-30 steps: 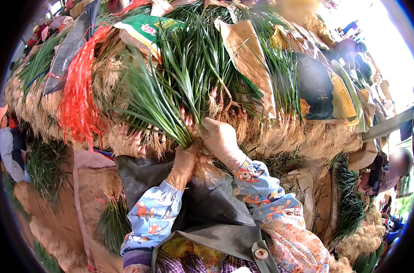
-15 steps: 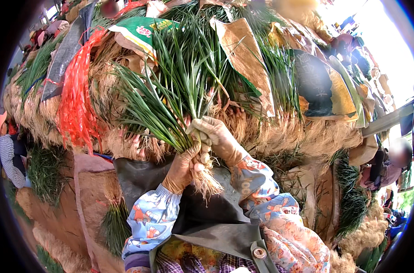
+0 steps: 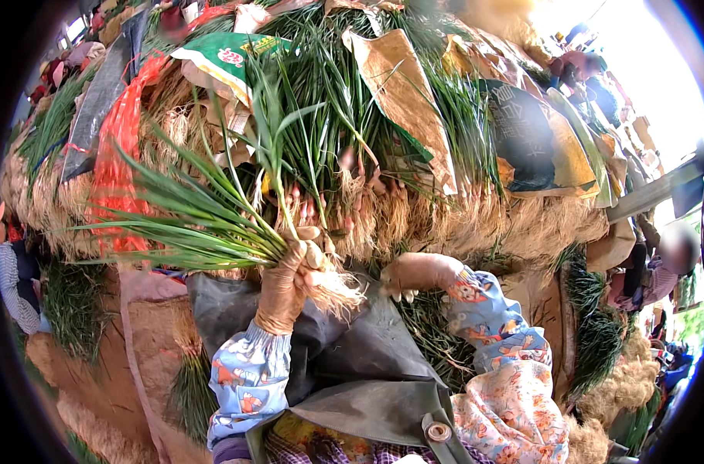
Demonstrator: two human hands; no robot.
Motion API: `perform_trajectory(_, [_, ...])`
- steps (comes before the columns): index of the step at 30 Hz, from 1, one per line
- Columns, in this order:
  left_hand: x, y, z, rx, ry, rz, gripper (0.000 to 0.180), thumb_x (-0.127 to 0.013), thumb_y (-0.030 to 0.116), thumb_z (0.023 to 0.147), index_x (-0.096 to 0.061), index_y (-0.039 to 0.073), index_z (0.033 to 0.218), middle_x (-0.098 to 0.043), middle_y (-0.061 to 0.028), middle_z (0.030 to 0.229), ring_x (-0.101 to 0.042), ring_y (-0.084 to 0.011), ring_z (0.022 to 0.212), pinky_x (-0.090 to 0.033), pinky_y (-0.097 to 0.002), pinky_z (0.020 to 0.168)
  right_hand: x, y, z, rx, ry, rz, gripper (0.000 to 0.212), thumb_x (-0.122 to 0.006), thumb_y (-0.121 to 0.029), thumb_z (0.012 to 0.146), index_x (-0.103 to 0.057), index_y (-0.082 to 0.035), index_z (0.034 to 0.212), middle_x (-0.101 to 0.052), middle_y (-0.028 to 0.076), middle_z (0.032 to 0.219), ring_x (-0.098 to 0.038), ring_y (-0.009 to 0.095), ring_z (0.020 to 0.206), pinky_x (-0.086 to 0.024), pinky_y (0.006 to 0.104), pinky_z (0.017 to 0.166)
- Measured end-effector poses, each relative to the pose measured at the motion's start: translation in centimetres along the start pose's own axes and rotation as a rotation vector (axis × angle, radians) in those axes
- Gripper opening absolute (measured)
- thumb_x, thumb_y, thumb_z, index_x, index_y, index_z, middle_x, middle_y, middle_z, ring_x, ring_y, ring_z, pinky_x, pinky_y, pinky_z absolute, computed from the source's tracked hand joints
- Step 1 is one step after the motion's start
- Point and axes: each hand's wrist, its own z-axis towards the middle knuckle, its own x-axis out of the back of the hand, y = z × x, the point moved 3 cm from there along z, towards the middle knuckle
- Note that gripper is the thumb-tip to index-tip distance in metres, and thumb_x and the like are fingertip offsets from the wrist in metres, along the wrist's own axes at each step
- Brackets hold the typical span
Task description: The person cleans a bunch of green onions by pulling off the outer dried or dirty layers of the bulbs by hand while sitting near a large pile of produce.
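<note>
In its thin tan glove, my left hand (image 3: pixel 288 280) is closed round a bunch of green garlic (image 3: pixel 205 236). Its long flat leaves fan out to the left, and the pale stringy roots (image 3: pixel 336 292) stick out at the right of the fist. My right hand (image 3: pixel 423 274), also gloved, is apart from the bunch. It is bent downward beside the dark apron (image 3: pixel 360 340), fingertips loosely spread and nothing visible in them. Beyond both hands lies a long heap of the same plants (image 3: pixel 313 147), roots facing me.
Brown paper sacking (image 3: pixel 406 93), a green-and-white bag (image 3: pixel 224 58) and red plastic strips (image 3: pixel 128 147) lie over the heap. Loose green leaves (image 3: pixel 437 340) lie right of the apron. A small bundle (image 3: pixel 193 387) stands at the left. Other people (image 3: pixel 654 271) are at the edges.
My right hand has let go of the bunch and moved right and down. My left hand has shifted slightly left, and the leaves have tipped over to the left.
</note>
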Motion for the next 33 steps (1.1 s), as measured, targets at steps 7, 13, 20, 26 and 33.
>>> perform_trajectory(7, [-0.8,-1.7,0.7,0.231,-0.04,0.104,0.031,-0.06,0.026,0.084,-0.055,-0.002,0.097,-0.052,-0.0021,0.07,-0.049,-0.01,0.056,-0.04,-0.0189,0.047,10.3,6.8,3.0,-0.665,0.937,0.334,0.019,-0.056,-0.025,0.085,-0.058,-0.006,0.089,-0.061,0.009,0.072,-0.059,0.024,0.06,-0.046,0.033,0.054])
perform_trajectory(13, [-0.7,-2.0,1.1,0.068,0.079,0.44,0.028,-0.059,0.027,0.085,-0.059,-0.001,0.091,-0.058,-0.004,0.073,-0.052,-0.0081,0.057,-0.041,-0.0193,0.051,10.3,-1.7,2.0,-0.274,1.01,0.53,0.021,-0.06,-0.026,0.081,-0.062,-0.006,0.081,-0.06,0.014,0.069,-0.058,0.027,0.06,-0.047,0.0351,0.055])
perform_trajectory(20, [-0.2,-1.6,0.8,0.094,0.183,0.261,0.018,-0.062,0.02,0.084,-0.056,0.003,0.083,-0.054,-0.0029,0.068,-0.05,-0.01,0.052,-0.039,-0.0205,0.043,8.9,-5.7,3.7,-0.251,1.032,0.02,0.009,-0.058,-0.017,0.077,-0.055,-0.009,0.074,-0.054,0.008,0.059,-0.058,0.027,0.058,-0.047,0.0363,0.054])
perform_trajectory(26, [0.6,-0.7,-0.6,0.109,-0.034,0.027,0.023,-0.058,0.024,0.087,-0.054,0.002,0.083,-0.048,0.0002,0.065,-0.047,-0.005,0.052,-0.04,-0.0175,0.042,4.4,4.2,3.2,-0.629,1.152,1.076,0.018,-0.053,-0.018,0.086,-0.063,-0.004,0.082,-0.063,0.008,0.079,-0.056,0.012,0.062,-0.047,0.0281,0.056])
perform_trajectory(33, [2.5,-1.2,-0.6,0.153,0.032,-0.044,0.021,-0.059,0.022,0.086,-0.055,0.001,0.085,-0.053,-0.0021,0.07,-0.047,-0.0063,0.054,-0.04,-0.0168,0.045,6.8,-4.2,2.9,-0.107,0.702,0.966,0.043,-0.059,-0.034,0.084,-0.053,-0.009,0.119,-0.063,0.004,0.093,-0.054,0.008,0.066,-0.047,0.0232,0.06])
